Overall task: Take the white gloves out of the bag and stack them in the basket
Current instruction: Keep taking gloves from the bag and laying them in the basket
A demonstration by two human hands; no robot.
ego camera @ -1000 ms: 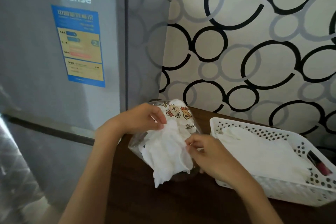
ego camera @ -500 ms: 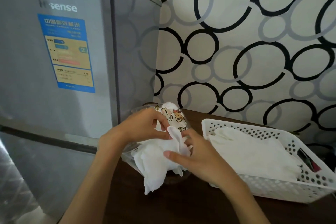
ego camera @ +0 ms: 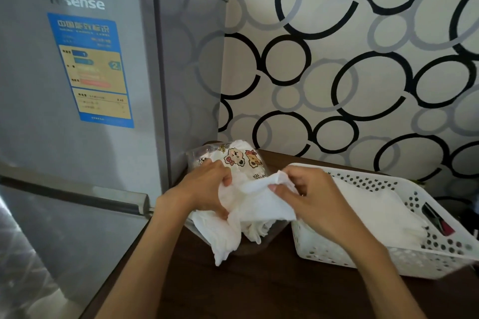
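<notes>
A clear plastic bag [ego camera: 241,156] printed with cartoon bears lies on the dark wooden table [ego camera: 259,287], with white gloves [ego camera: 228,235] spilling out of its mouth. My left hand [ego camera: 204,189] grips the bag and the bunched gloves near the opening. My right hand [ego camera: 311,197] pinches one white glove [ego camera: 261,202] by its edge, lifted partly out of the bag. To the right stands a white perforated basket [ego camera: 388,259] holding a flat stack of white gloves [ego camera: 375,215].
A grey Hisense fridge [ego camera: 77,111] with a blue label stands close on the left of the table. A wall with black and grey rings is behind. A dark object with red [ego camera: 440,223] lies at the basket's right end.
My right hand has moved from the front of the gloves up to the bag's mouth and pulled one glove up and rightward. My left hand has slid lower on the bag.
</notes>
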